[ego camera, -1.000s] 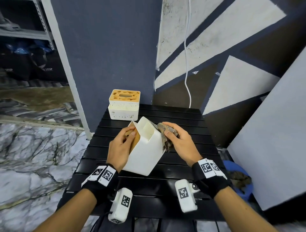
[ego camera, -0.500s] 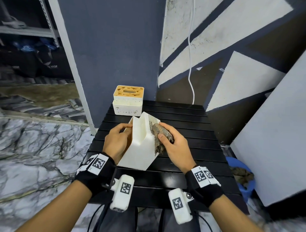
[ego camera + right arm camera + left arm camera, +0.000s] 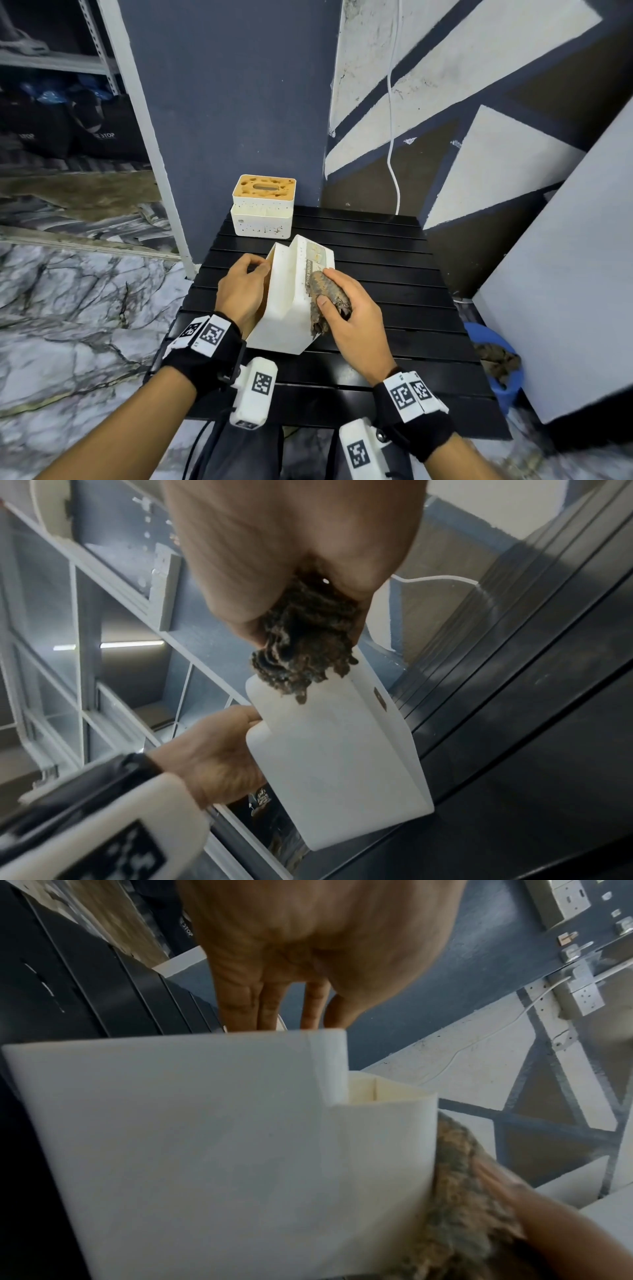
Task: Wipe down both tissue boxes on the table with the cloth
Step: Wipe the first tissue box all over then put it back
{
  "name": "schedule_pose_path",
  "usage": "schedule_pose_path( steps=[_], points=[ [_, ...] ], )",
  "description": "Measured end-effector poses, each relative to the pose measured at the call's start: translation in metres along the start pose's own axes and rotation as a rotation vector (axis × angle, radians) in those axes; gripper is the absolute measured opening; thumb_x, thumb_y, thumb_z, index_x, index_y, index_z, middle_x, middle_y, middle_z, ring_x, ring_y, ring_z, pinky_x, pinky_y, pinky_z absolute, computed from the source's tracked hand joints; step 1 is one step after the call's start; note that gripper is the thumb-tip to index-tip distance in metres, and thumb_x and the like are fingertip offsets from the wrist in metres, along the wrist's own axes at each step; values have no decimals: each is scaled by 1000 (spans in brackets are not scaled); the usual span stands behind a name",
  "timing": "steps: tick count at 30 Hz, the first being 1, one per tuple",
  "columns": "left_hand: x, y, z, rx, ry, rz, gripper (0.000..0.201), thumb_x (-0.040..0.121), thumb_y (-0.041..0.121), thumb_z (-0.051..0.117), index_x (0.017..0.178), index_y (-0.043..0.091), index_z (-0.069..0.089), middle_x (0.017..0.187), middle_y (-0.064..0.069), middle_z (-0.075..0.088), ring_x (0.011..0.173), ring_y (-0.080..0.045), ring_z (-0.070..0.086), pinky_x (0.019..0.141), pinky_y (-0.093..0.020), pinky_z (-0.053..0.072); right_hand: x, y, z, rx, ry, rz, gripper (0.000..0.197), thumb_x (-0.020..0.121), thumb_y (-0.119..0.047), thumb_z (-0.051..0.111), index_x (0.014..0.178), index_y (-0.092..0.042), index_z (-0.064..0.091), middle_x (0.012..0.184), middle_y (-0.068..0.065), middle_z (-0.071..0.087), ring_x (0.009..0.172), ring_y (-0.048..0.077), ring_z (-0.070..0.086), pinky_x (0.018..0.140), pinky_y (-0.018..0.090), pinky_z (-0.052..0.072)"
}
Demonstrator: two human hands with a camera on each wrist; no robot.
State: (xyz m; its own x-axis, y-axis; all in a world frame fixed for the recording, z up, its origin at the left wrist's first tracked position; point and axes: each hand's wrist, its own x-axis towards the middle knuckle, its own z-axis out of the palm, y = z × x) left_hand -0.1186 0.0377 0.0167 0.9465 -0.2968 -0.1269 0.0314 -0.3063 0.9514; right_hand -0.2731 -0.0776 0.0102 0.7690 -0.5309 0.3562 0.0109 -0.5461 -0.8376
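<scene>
- My left hand [image 3: 241,294] gripped the near tissue box [image 3: 287,301], fingers curled over its left side, holding it tipped on one edge toward the near middle of the black slatted table [image 3: 376,274]. I judged the tilt was there to turn the labelled face to the cloth.
- My right hand [image 3: 352,320] was closed round the bunched brown cloth [image 3: 325,301], thumb on top, pressing it against the box's right face beside the label.
- The second tissue box [image 3: 263,212], with its orange top, stood upright at the table's far left corner, well apart from the one in hand; by its specks I judged it not yet wiped.
- The right half of the table lay open for sweeping the cloth outward; the near edge sat close under my wrists, so I judged the tipped box had little room to slide toward me.
- A blue bin [image 3: 496,363] stood off the table's right edge.
</scene>
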Motion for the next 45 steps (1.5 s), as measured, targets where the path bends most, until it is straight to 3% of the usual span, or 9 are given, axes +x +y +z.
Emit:
schedule_pose_path(
  steps=[3, 7, 11, 18, 24, 27, 31, 36, 45],
  points=[
    [4, 2, 6, -44, -46, -24, 16, 96, 39, 52, 102, 34, 65, 104, 6, 68, 94, -14, 63, 75, -29, 48, -1, -4, 2, -93, -17, -11, 42, 92, -27, 56, 134, -30, 48, 134, -18, 46, 126, 2, 40, 110, 28, 34],
    [10, -3, 16, -121, -73, -31, 20, 91, 47, 50, 102, 44, 67, 110, 8, 69, 102, -16, 64, 95, -41, 52, 1, -11, 2, -217, -60, -16, 43, 95, -27, 51, 138, -25, 43, 140, -11, 44, 132, 4, 33, 110, 15, 22],
    [11, -3, 19, -143, -42, -16, 20, 95, 40, 51, 105, 41, 68, 108, 9, 69, 103, -14, 63, 87, -31, 51, 14, -11, 1, -268, -118, -5, 43, 98, -27, 45, 140, -21, 40, 144, -7, 41, 138, 8, 26, 107, 11, 14],
    [10, 2, 21, -51, -24, 18, 28, 99, 39, 44, 118, 38, 64, 111, 7, 64, 101, -14, 57, 86, -28, 40, 81, 4, 5, -365, -156, 89, 45, 99, -26, 42, 143, -20, 37, 154, -3, 28, 145, 17, 14, 116, 31, 12],
    [8, 4, 24, 12, 13, 27, 28, 99, 40, 41, 118, 39, 62, 109, 6, 62, 85, -5, 50, 82, -26, 33, 81, 3, 6, -298, -126, 53, 46, 98, -20, 44, 143, -20, 36, 146, -3, 38, 135, 13, 32, 109, 20, 20],
    [9, 3, 24, 31, -1, 21, 27, 98, 42, 42, 116, 41, 62, 112, 6, 63, 91, -10, 53, 83, -28, 34, 53, 0, 1, -269, -110, 2, 45, 97, -18, 45, 141, -20, 38, 144, -4, 40, 133, 10, 33, 107, 13, 18],
    [9, 5, 29, 42, -52, 26, 28, 96, 46, 43, 115, 45, 63, 115, 7, 65, 101, -15, 56, 86, -29, 38, 26, 1, -9, -218, -154, 59, 49, 97, -31, 46, 144, -24, 33, 150, -9, 31, 139, 7, 24, 115, 26, 19],
    [9, 6, 34, 60, -110, 42, 34, 98, 49, 40, 125, 49, 59, 123, 9, 63, 113, -17, 54, 100, -35, 41, 49, 9, -12, -193, -83, 52, 38, 97, -20, 47, 135, -18, 45, 137, -2, 47, 128, 14, 41, 111, 33, 30],
    [8, 8, 26, 1, -97, 33, 31, 100, 43, 41, 123, 44, 62, 119, 8, 63, 97, -9, 56, 77, -21, 38, 99, 17, -3, -215, -115, 111, 37, 98, -22, 46, 134, -20, 47, 135, -2, 50, 125, 15, 45, 106, 25, 31]
  ],
)
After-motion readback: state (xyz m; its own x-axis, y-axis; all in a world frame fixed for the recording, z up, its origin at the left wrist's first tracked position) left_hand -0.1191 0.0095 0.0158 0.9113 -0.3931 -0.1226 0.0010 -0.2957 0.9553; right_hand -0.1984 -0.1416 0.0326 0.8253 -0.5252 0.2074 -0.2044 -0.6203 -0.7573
